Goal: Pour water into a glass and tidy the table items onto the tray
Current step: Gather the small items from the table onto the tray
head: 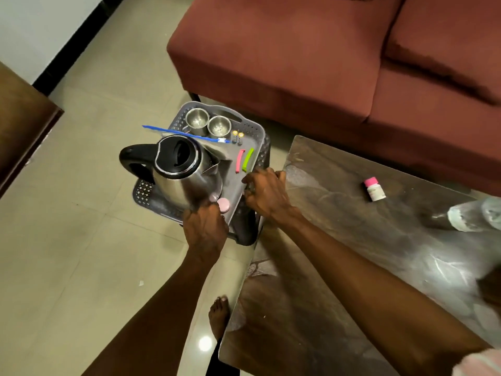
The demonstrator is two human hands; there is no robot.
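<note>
Your left hand (206,226) and right hand (267,194) each have their grip curled on the grey perforated plastic tray's (252,126) near edge; the steel kettle (181,172) stands on it beside the counter (352,240).

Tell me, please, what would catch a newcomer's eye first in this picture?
Probably the shiny steel kettle with its black handle, standing on the grey tray that the left hand and right hand grip at its near edge. Behind it sit two steel cups, and a pink-capped bottle lies alone on the table.
</note>
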